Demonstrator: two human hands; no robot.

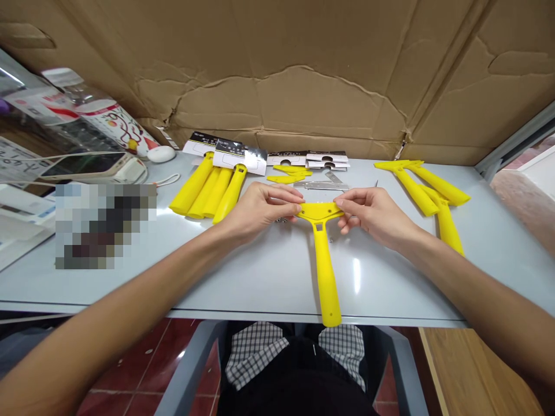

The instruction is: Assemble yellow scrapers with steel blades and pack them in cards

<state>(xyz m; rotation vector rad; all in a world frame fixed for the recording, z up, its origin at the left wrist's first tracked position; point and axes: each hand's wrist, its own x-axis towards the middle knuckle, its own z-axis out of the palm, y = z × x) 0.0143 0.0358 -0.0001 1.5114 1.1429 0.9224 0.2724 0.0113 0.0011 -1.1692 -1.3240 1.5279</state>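
A yellow plastic scraper lies in front of me, its wide head away from me and its handle reaching the table's front edge. My left hand pinches the left end of the head. At the right end, my right hand grips the head between thumb and fingers. Two small dark holes show in the head. Just beyond it lie thin metal blades and loose yellow head plates. Small metal screws lie partly hidden by my left fingers.
Yellow handles with black-and-white cards lie at the back left. More yellow scraper handles are on the right. A phone, a white earbud case and a tilted bottle occupy the left. Cardboard walls the back.
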